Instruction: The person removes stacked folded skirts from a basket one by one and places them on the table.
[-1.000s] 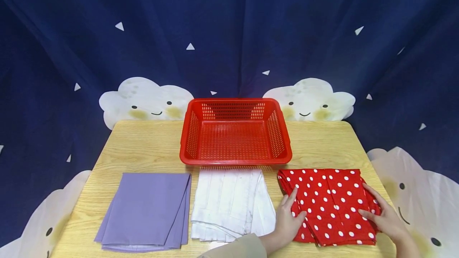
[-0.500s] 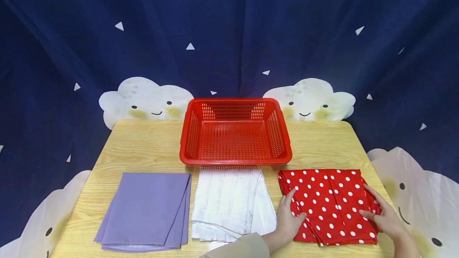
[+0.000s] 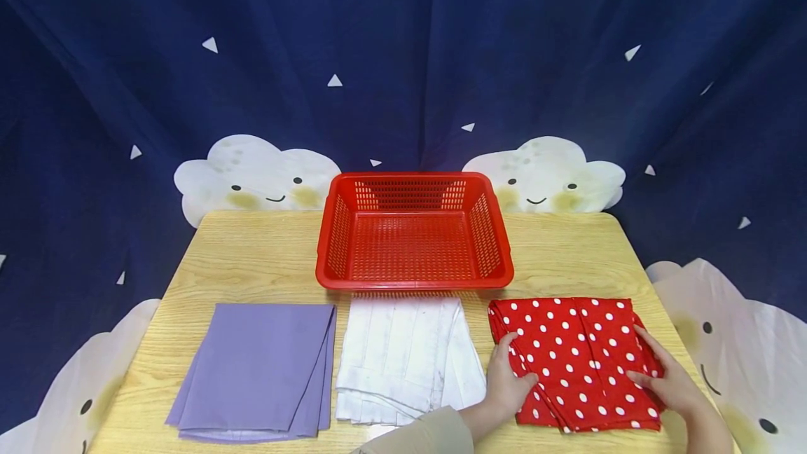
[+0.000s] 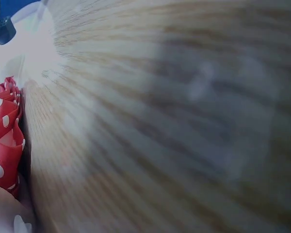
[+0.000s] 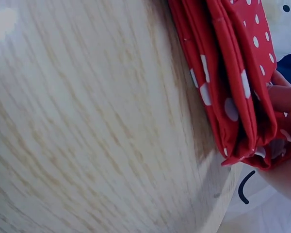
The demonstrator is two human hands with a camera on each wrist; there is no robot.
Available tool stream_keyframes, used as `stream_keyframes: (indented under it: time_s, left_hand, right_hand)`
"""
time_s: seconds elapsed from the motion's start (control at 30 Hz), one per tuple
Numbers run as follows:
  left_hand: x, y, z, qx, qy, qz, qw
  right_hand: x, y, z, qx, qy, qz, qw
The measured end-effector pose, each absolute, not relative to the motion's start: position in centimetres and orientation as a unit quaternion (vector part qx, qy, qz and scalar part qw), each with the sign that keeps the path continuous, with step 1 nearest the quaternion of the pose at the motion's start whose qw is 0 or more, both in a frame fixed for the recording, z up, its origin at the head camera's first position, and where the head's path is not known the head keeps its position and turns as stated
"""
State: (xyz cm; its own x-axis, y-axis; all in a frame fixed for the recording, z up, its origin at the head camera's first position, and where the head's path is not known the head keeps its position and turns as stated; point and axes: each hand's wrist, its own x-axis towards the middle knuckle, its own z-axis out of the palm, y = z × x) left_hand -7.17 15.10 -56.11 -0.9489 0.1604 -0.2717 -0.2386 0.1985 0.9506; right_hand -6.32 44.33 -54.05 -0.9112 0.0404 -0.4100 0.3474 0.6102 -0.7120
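A folded red cloth with white dots [image 3: 583,363] lies at the right front of the table. My left hand [image 3: 507,384] holds its left side, thumb on top and fingers along the edge. At the opposite side my right hand [image 3: 671,377] grips it, thumb over the top face and fingers at the right edge. In the right wrist view the layered folds of the dotted cloth [image 5: 223,87] face the camera, with the thumb [image 5: 283,98] against them. The left wrist view catches only a strip of dotted cloth [image 4: 5,141] at its left edge.
Behind the cloths stands a red plastic basket [image 3: 412,284] with nothing in it. A folded white cloth [image 3: 403,356] lies in front of it, beside my left forearm. A folded purple cloth [image 3: 258,363] is at the left of the wooden table [image 3: 252,251]. A dark blue curtain [image 3: 378,33] hangs behind.
Both hands stay at the sides of the dotted cloth. The right hand has shifted slightly left, pushing that side in a little, and the cloth's centre crease has moved slightly.
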Motion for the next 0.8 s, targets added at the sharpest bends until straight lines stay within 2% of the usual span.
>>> stream_keyframes:
  time_s: [0.17, 0.43, 0.67, 0.8]
  left_hand:
    - [-7.2, 15.1, -56.1, -0.031, 0.757, 0.632, 0.162]
    - [-7.3, 15.2, -55.8, -0.051, 0.740, 0.645, 0.183]
    - [-7.2, 14.6, -54.3, -0.076, 0.677, 0.693, 0.234]
    - [-7.2, 14.2, -53.4, -0.087, 0.646, 0.712, 0.262]
  right_hand:
    - [-6.3, 44.4, -54.3, 0.090, 0.884, -0.423, 0.177]
    - [-5.9, 44.4, -54.6, 0.059, 0.901, -0.406, 0.141]
    - [-5.6, 44.3, -54.1, 0.139, 0.855, -0.463, 0.190]
    - [-5.8, 44.2, -53.4, 0.152, 0.855, -0.453, 0.198]
